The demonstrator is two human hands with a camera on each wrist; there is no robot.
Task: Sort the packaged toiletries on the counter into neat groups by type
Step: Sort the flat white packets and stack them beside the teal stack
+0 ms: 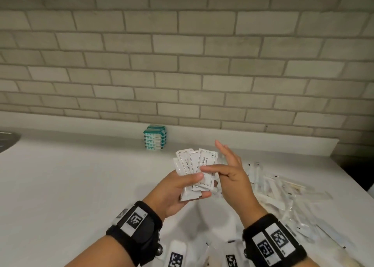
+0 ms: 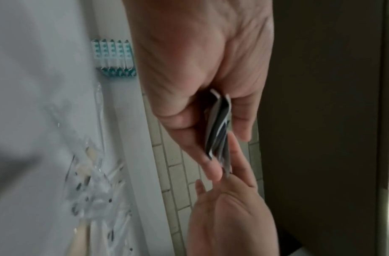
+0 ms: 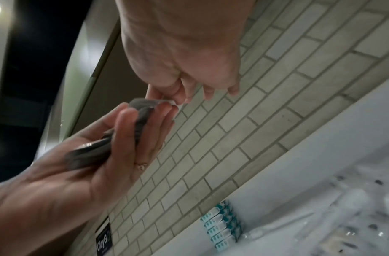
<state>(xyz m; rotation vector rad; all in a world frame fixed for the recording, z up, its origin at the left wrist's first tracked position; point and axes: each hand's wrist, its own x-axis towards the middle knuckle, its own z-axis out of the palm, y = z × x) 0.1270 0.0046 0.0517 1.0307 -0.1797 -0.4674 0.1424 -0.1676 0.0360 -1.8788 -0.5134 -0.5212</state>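
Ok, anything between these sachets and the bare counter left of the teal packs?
Nothing visible. The left hand holds the sachets; the counter there lies bare, and the wrapped pile sits to the right.

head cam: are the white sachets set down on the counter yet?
No: the left hand grips the white sachets fanned out in the air above the counter.

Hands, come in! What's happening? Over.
Left hand grips fanned sachets. Right hand pinches the front one. Teal packets stacked. Clear-wrapped pile unsorted, right.
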